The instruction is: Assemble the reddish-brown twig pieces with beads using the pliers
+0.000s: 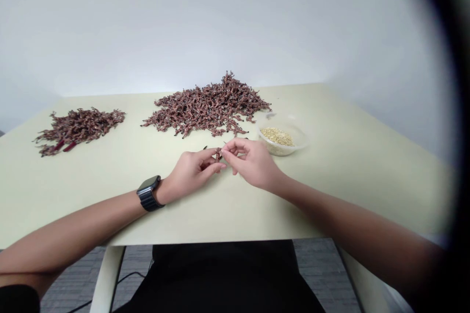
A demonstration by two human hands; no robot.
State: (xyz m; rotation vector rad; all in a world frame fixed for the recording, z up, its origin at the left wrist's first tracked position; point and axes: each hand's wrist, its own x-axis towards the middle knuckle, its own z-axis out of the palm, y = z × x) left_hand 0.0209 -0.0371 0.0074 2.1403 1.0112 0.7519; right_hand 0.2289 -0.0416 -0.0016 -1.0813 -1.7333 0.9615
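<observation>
Here your left hand and right hand meet above the worktop, fingers of both pinched on one small dried chili, just before the big pile and beside the seed bowl.

Pale yellow-green table, matt and plain. Straight beyond the fingers: large heap of dried reddish-brown pods, spread wide, peaked toward its right side. Far off to the left of the fingers, near the table's left edge: smaller heap of the same pods, a couple of longer red ones at its near side. Just right of the fingers and slightly beyond: clear shallow bowl of pale seeds, close to the large heap's near fringe.
</observation>
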